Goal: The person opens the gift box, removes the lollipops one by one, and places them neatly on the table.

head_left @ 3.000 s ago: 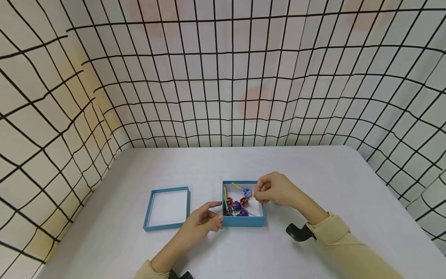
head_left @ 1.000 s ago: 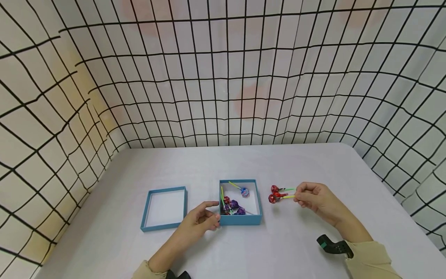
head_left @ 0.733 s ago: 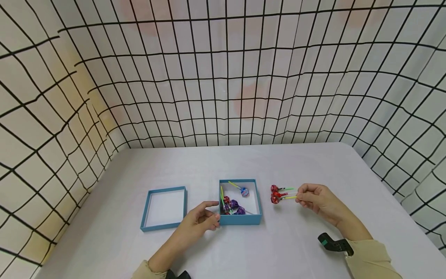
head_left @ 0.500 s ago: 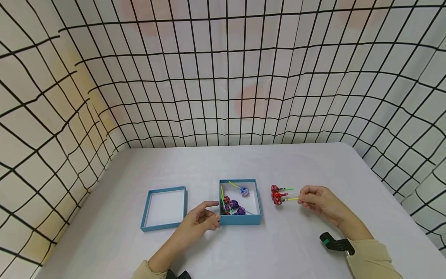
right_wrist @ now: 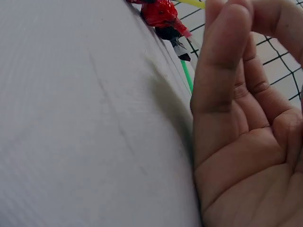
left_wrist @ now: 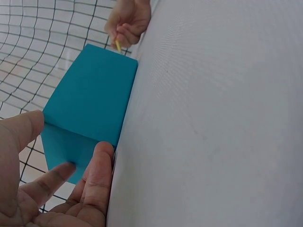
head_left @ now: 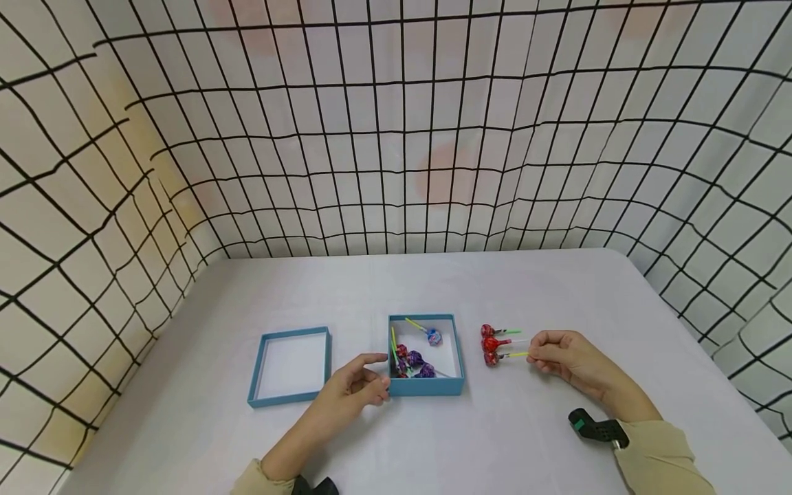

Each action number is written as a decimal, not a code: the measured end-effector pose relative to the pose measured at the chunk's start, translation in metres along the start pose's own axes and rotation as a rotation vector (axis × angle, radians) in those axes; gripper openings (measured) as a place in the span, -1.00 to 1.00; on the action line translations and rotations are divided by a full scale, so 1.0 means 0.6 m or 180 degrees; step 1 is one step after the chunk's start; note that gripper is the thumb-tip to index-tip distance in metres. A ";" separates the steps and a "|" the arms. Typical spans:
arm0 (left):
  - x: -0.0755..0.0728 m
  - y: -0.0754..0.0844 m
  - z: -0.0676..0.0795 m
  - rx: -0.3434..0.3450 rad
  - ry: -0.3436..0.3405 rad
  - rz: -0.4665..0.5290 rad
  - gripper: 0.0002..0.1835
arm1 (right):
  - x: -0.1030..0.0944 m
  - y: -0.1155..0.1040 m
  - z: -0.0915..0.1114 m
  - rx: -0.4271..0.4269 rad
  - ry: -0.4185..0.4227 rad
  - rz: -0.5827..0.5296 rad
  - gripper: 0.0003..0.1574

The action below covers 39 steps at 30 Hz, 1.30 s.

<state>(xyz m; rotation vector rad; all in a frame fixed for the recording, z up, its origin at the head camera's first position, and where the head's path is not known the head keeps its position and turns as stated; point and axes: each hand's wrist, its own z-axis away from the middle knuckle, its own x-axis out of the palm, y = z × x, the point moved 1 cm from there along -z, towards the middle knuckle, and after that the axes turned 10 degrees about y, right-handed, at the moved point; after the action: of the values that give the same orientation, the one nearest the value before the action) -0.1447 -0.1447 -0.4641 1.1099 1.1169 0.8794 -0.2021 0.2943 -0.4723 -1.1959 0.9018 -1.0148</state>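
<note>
On the table's right side three red-wrapped lollipops lie in a row, heads to the left. My right hand pinches the yellow stick of the nearest lollipop between thumb and fingertips. Beyond it are a red lollipop with a pale stick and one with a green stick. My left hand touches the left side of a blue box with loosely bent fingers; in the left wrist view its fingertips rest against the box wall. Inside are a blue lollipop and several purple and red ones.
A blue-rimmed lid lies white side up to the left of the box. The white table is bounded by a black grid net at the back and sides. Black devices are strapped to the wrists.
My right hand has carried a yellow-stick lollipop from the box to the right, then lowered it nearest me beside the other two. My left hand keeps its place at the box.
</note>
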 end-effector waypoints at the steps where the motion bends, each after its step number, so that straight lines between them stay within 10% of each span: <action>1: -0.001 0.001 0.000 0.0010 0.0002 0.0000 -0.44 | 0.000 -0.002 0.000 0.0014 0.0025 0.0079 -0.80; 12: -0.004 0.005 0.001 0.0073 -0.0008 0.0046 -0.43 | -0.005 -0.009 -0.002 0.0034 0.0159 0.0746 -0.86; 39: -0.002 0.000 -0.001 0.0042 -0.0042 0.0043 -0.43 | -0.002 -0.015 0.003 0.0226 0.0365 0.0901 -0.67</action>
<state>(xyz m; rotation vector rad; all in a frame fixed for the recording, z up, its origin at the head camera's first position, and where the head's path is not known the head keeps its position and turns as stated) -0.1454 -0.1457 -0.4640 1.1338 1.1069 0.8754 -0.2018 0.2955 -0.4630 -0.9268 1.0823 -0.8839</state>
